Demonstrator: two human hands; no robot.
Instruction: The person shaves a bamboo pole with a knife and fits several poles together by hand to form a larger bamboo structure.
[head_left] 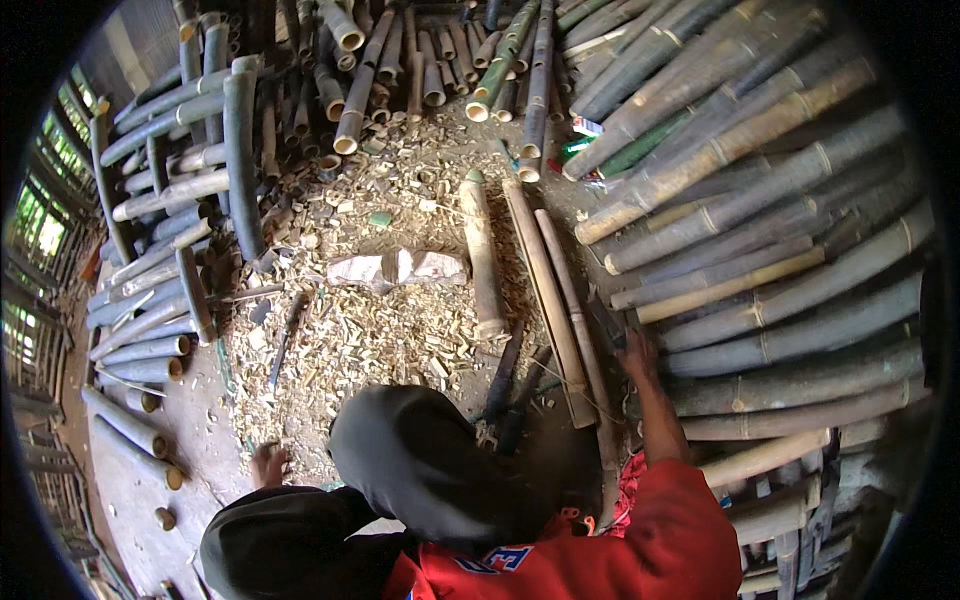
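Observation:
On the right, my right hand is closed round the lower end of a dark, flat, blade-like tool, beside the stacked bamboo. Past my bent left knee, my left hand shows low over the chips; the knee hides part of it and its fingers are unclear. Two long thin poles lie just left of my right hand. A thick bamboo length lies farther left, close to a pale notched wood block. A long dark strip lies on the chips.
Wood chips cover the floor ahead. Large bamboo poles are piled along the right; shorter lengths are stacked at left. More cut tubes stand or lean at the back. Dark pieces lie near my right knee.

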